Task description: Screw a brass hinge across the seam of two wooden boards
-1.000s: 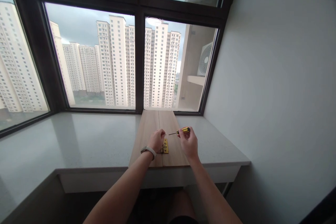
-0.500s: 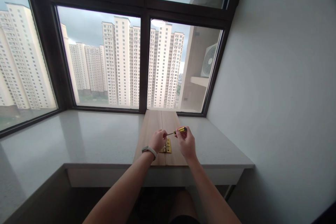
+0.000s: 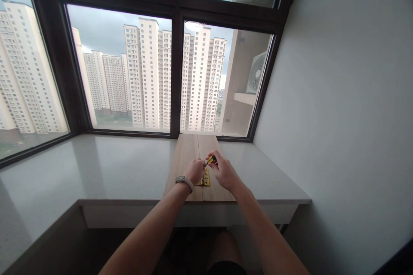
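In my right hand [image 3: 223, 171] is a screwdriver [image 3: 211, 160] with a yellow and black handle, its tip pointing down and left toward my left fingertips. My left hand [image 3: 195, 171], with a watch [image 3: 184, 181] on the wrist, has its fingers closed by the screwdriver's tip. What those fingers pinch, if anything, is too small to tell. Just below both hands a brass-coloured hinge [image 3: 205, 178] with holes lies across the seam of two wooden boards [image 3: 185, 150]; my left hand covers part of it.
The boards lie on a pale stone sill [image 3: 129, 167] that runs to the dark window frame [image 3: 176, 94]. A white wall [image 3: 338, 94] rises on the right. The sill's front edge [image 3: 274, 202] is close to my forearms, and my leg shows below it.
My right hand has moved left, bringing the screwdriver closer to my left hand. The screwdriver now tilts more steeply. My left hand has hardly moved.
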A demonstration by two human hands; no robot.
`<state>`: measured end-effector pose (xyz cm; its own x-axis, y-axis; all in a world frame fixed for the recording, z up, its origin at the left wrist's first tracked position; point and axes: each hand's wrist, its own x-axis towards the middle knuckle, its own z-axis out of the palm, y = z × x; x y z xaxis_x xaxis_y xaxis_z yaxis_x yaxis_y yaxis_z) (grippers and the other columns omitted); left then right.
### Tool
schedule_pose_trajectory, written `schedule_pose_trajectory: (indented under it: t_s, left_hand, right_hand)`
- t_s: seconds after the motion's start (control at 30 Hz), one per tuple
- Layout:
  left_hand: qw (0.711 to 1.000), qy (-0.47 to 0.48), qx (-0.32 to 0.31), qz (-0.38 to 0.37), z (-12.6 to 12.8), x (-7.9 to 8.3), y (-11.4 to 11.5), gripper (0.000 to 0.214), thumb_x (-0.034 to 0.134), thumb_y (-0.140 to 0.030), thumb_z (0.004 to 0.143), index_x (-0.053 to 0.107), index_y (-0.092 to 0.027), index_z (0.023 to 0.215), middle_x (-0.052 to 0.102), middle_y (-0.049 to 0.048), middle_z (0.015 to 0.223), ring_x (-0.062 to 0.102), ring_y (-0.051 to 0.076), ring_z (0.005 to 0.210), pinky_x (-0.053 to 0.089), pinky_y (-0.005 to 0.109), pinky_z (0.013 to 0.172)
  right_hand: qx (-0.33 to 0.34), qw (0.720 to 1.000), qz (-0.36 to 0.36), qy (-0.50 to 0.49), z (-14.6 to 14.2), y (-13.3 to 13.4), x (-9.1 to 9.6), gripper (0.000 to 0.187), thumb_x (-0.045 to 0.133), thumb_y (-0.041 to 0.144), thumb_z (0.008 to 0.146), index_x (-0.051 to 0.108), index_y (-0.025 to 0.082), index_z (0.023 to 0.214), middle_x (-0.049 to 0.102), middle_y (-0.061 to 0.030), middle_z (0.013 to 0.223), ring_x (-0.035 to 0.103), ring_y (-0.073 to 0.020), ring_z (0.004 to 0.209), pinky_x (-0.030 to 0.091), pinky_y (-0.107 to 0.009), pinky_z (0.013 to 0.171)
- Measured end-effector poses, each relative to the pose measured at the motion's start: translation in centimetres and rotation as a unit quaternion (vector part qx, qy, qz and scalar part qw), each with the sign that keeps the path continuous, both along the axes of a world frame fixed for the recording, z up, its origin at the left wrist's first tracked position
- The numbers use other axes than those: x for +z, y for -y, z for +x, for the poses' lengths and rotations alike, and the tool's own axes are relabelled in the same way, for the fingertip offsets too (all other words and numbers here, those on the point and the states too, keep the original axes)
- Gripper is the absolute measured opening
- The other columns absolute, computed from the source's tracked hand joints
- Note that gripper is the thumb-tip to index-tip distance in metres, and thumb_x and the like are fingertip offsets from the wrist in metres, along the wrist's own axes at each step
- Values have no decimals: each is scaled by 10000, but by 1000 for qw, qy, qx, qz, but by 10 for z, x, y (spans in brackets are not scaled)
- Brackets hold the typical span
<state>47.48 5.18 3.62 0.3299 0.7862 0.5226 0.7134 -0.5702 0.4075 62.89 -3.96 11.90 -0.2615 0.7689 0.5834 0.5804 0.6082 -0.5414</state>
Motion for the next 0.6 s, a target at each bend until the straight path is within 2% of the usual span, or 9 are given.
schedule_pose_trajectory:
  t_s: [0.2, 0.33, 0.47, 0.6]
  left_hand:
    - [1000, 11, -21, -6, 4, 5, -13, 181, 558, -112, 847, 699, -158, 742, 676, 64, 781, 580, 156, 707, 409, 264, 693]
    - [998, 27, -46, -14, 4, 5, -19, 131, 611, -110, 805, 708, -164, 737, 705, 39, 821, 597, 145, 742, 422, 248, 730]
    - [997, 39, -54, -30, 4, 0, -22, 88, 652, -115, 764, 728, -155, 741, 692, 15, 723, 583, 141, 686, 415, 243, 683]
    - [996, 59, -53, -43, 6, -4, -24, 141, 624, -127, 789, 749, -154, 848, 710, 19, 755, 610, 146, 716, 433, 242, 688]
  right_hand:
    - [-48, 998, 36, 35, -1, -10, 12, 176, 548, 299, 942, 569, 270, 1115, 674, 11, 763, 653, -187, 688, 467, -272, 684]
    - [-80, 996, 30, 7, 0, -28, 9, 167, 527, 322, 952, 549, 258, 1105, 672, -1, 784, 649, -187, 692, 455, -265, 660]
    - [-94, 996, 10, 2, 1, -44, 3, 149, 535, 330, 945, 540, 255, 1074, 667, -6, 779, 655, -191, 710, 453, -257, 655]
    - [-108, 994, 7, 13, 3, -52, -4, 153, 540, 326, 943, 540, 253, 1078, 669, -11, 780, 656, -194, 716, 445, -257, 656]
